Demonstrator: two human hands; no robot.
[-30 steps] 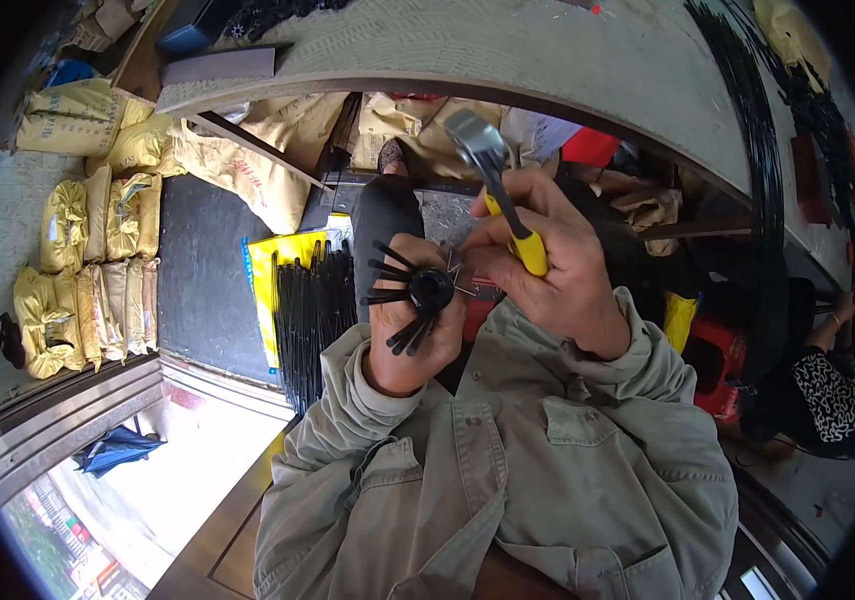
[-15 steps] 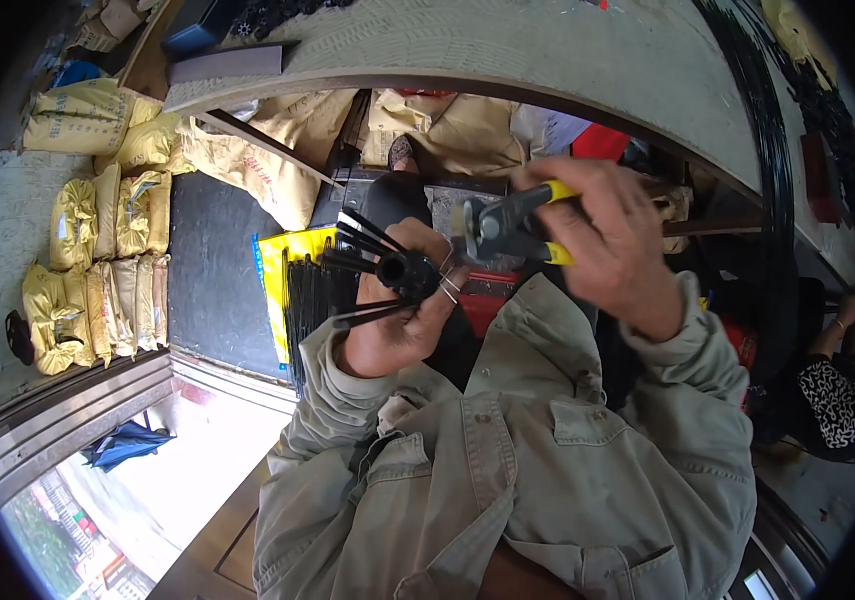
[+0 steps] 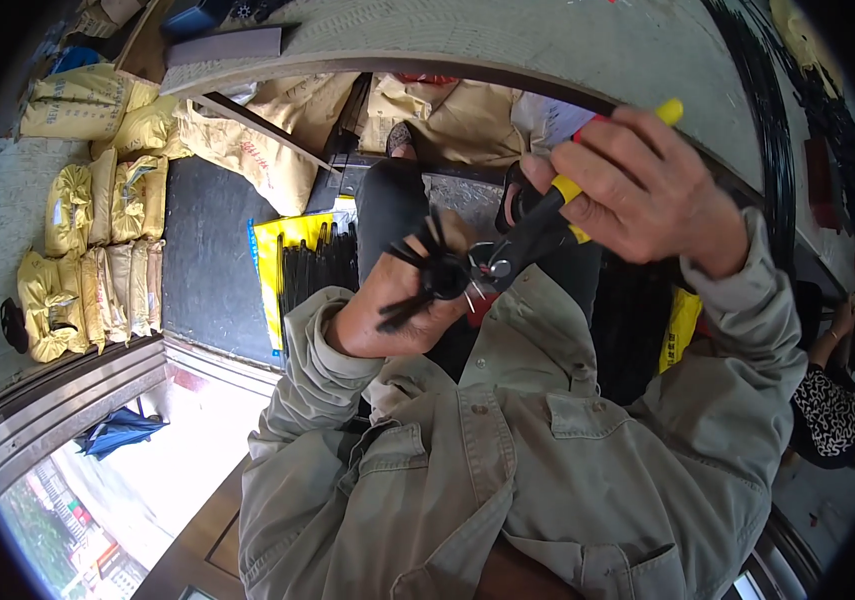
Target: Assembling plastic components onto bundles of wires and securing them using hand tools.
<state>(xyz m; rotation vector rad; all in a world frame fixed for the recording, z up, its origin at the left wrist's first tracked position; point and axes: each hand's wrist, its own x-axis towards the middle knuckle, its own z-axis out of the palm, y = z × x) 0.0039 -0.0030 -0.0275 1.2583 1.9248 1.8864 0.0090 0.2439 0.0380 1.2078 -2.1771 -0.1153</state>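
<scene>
Your left hand is closed around a black bundle of stiff strips that fan out past your fingers, held in mid-air over your lap. Your right hand is wrapped shut on the yellow-handled pliers, whose nose meets a small metal ring at the bundle's right side. The nose sits just beside your left fingertips, so a slip could pinch them. If the bundle twists in your grip, the ring may spring free and the strips may scatter. Farther left, more black strips lie on a yellow sheet on the floor.
</scene>
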